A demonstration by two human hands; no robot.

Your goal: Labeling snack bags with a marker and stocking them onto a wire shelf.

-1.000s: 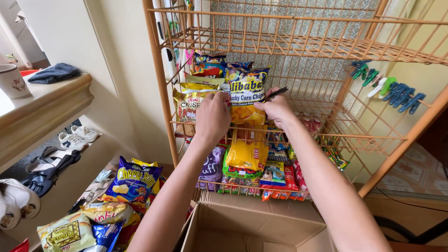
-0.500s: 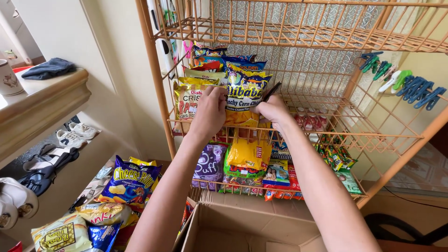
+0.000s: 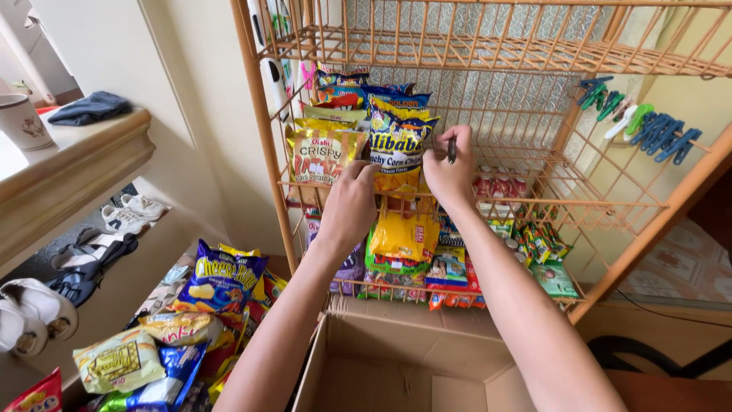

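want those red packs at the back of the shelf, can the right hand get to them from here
Probably yes. The right hand sits at the shelf front beside the blue bag, and the red packs lie just behind it with only open shelf between. It does hold a dark pen.

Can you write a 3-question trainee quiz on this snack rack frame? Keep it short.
1. True or false: both hands, the left hand and the right hand, are on the blue and yellow snack bag on the orange wire rack.
2. What lies directly below the forearms? A) an open cardboard box B) a plastic bin C) a stool
3. What small dark item does the right hand also hold?

Key
1. True: both hands grip that bag at the rack's middle shelf.
2. A: the open cardboard box.
3. A dark pen or marker; which one is too small to tell.
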